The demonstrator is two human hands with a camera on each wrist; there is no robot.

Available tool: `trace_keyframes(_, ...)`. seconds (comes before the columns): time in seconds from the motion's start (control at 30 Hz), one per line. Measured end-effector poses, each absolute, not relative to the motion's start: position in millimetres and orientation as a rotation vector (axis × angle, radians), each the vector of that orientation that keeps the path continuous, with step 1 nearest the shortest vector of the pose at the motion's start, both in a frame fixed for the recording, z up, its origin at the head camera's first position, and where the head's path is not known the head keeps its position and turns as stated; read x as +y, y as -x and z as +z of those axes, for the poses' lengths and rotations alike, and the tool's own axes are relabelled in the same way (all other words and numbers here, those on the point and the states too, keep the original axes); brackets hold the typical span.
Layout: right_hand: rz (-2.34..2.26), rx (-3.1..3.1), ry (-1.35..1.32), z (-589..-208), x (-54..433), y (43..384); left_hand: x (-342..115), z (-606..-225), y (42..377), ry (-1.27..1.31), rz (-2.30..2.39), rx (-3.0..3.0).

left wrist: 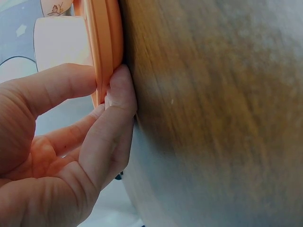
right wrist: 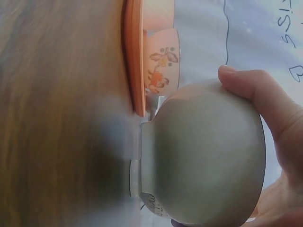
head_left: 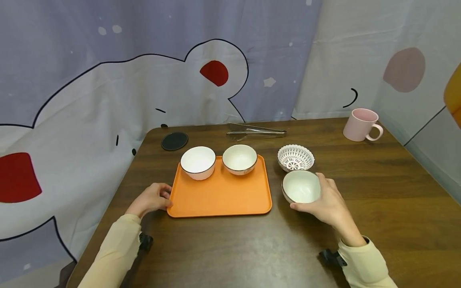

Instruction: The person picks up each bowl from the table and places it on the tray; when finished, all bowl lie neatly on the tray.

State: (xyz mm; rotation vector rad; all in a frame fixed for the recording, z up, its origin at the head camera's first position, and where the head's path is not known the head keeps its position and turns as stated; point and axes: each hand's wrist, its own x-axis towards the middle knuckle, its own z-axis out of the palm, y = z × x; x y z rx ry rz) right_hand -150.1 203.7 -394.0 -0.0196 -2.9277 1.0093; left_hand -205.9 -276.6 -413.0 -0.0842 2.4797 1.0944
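At the left edge of an orange tray (head_left: pixel 219 196), my left hand (head_left: pixel 153 200) pinches the rim. The left wrist view shows the thumb on one side of the rim (left wrist: pixel 106 42) and fingers curled on its other side. My right hand (head_left: pixel 325 202) grips a bowl (head_left: pixel 301 187) with a pale inside, right of the tray; its plain outer wall (right wrist: pixel 208 151) fills much of the right wrist view. Whether its foot touches the table cannot be told. Towards the tray's back stand a white bowl (head_left: pixel 198 162) and a dark-rimmed bowl (head_left: pixel 239 159), whose flower pattern (right wrist: pixel 162 66) shows in the right wrist view.
Just behind the gripped bowl sits a white openwork basket (head_left: pixel 295 157). Metal tongs (head_left: pixel 257 133) lie at the table's back edge, with a dark round coaster (head_left: pixel 174 141) to their left. A pink mug (head_left: pixel 361 125) stands at the back right of the brown table (head_left: pixel 223 252).
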Motion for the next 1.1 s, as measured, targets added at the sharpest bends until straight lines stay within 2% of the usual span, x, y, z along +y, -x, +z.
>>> trace_keyframes(1.1,1.099,-2.889,-0.083,-389.7,167.5,163.8,-275.6,-412.8,206.0,0.1,1.09,2.513)
